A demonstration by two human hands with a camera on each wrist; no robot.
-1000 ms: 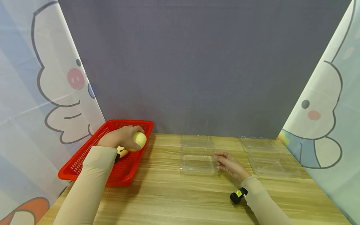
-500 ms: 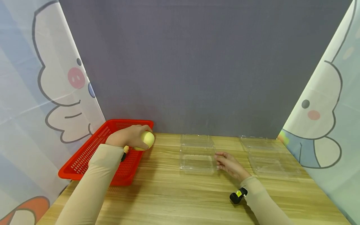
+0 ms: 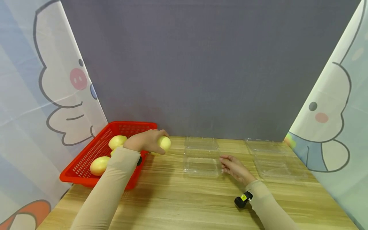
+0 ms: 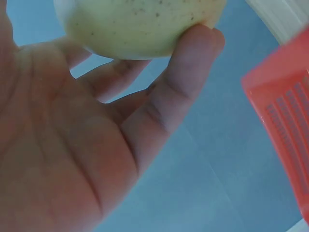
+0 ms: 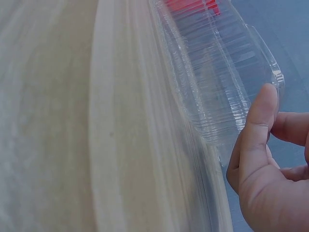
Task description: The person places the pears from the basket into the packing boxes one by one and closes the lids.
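In the head view my left hand point(image 3: 149, 142) holds a pale yellow, rounded fruit point(image 3: 164, 143) in the air at the right side of the red basket point(image 3: 135, 123). Close up in the left wrist view, brown specks dot the fruit point(image 4: 140, 29), which thumb and fingers grip. A clear plastic clamshell box point(image 3: 202, 167) stands with its lid raised at the middle of the table. At its right edge, my right hand point(image 3: 235, 169) pinches the rim. The right wrist view shows thumb and fingers on the corner of that box point(image 5: 217, 72).
Several yellow fruits point(image 3: 100, 165) lie inside the basket, partly covered by the left sleeve. To the right rests a second clear clamshell box point(image 3: 276, 159), lid raised. A grey curtain point(image 3: 201, 64) closes off the wooden table point(image 3: 178, 204) at the back.
My left hand has carried the fruit rightward from over the basket to beyond its right rim, uncovering fruits in the basket. The right hand has stayed at the box.
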